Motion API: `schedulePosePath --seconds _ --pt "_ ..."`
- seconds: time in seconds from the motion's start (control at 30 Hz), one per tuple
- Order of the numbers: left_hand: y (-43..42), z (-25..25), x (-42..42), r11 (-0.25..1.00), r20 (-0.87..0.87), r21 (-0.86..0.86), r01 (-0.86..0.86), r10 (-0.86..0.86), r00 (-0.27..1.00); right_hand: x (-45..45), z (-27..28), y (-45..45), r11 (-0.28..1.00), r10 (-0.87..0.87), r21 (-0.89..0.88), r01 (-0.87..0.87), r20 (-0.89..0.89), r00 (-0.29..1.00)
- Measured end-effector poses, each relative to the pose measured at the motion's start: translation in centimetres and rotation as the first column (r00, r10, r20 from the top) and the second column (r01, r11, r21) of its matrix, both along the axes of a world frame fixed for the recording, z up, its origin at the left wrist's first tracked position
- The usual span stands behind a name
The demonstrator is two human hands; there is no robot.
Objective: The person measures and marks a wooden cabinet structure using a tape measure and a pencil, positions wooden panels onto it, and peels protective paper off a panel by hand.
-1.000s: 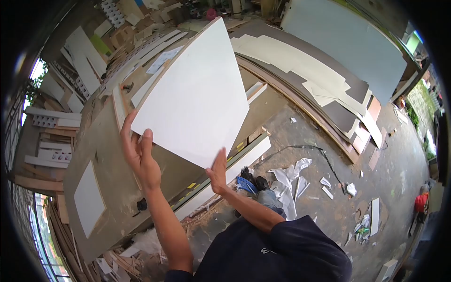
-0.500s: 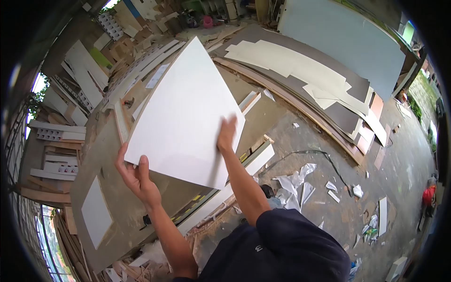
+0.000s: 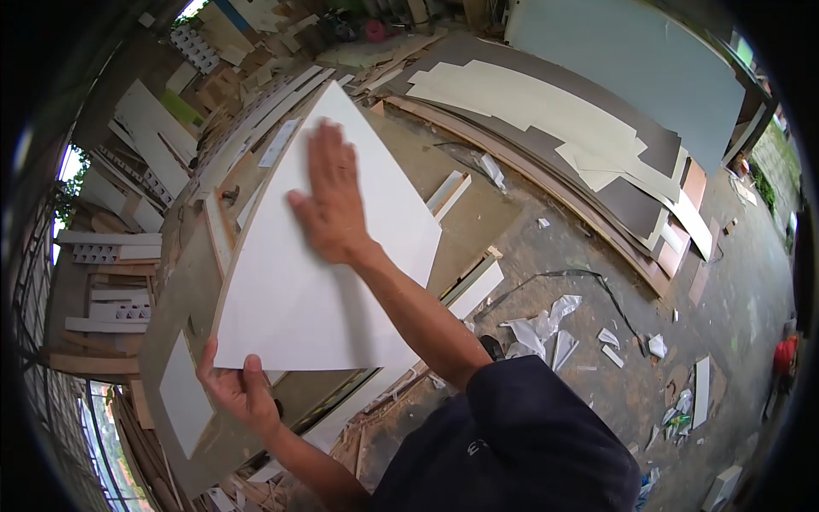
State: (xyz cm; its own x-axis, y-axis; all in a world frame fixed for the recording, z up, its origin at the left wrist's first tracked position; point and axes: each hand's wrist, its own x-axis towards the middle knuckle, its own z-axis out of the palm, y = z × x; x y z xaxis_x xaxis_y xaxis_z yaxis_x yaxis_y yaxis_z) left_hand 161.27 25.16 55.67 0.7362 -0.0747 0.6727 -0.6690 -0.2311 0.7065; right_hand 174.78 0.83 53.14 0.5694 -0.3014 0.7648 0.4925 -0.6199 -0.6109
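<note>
A white panel (image 3: 281,299) with a thin wood-coloured edge is tilted up over the workbench (image 3: 478,222). My left hand (image 3: 241,391) grips its lower left corner, thumb on the white face and fingers round the edge. Flat against the upper part of that face lies my right hand (image 3: 333,196), its fingers stretched out and slightly blurred. A smaller white panel (image 3: 183,397) rests on the bench to the left. Part of the bench is hidden behind the held panel.
Stacked sheets with cream pieces (image 3: 529,111) on top lie at the upper right. Crumpled white plastic (image 3: 546,324) and offcuts litter the floor to the right. Boards (image 3: 111,299) are piled at the left. A long white-edged strip (image 3: 473,290) runs along the bench's near side.
My right hand has moved from the panel's right edge up and left across its face. My left hand and the panel's lower corner have shifted down and slightly left.
</note>
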Motion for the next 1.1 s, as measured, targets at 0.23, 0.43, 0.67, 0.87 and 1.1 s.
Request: schedulePosePath --seconds 0.23,0.43,0.67,0.87,1.1 --pt "1.0 0.7 0.9 0.999 -0.037 -0.011 -0.042 0.042 0.998 -2.1 -32.5 -3.4 0.880 -0.016 0.381 0.284 -0.574 0.819" --pt "0.5 2.0 2.6 0.962 -0.035 0.035 -0.271 0.272 0.962 -3.9 -27.9 -10.3 0.935 -0.176 0.192 0.297 -0.477 0.861" --pt "1.7 2.6 5.5 0.977 -0.079 -0.031 -0.210 0.207 0.975 1.8 -25.8 -16.3 0.959 0.256 0.221 -0.175 -0.422 0.870" --pt "3.2 2.4 6.0 0.973 -0.090 0.000 -0.232 0.231 0.969 1.7 -26.2 -16.1 0.988 0.111 -0.064 -0.139 -0.329 0.938" --pt "6.0 3.2 6.1 0.970 -0.095 0.118 -0.212 0.224 0.970 0.5 -26.1 -15.1 0.973 -0.048 -0.230 0.006 -0.180 0.983"
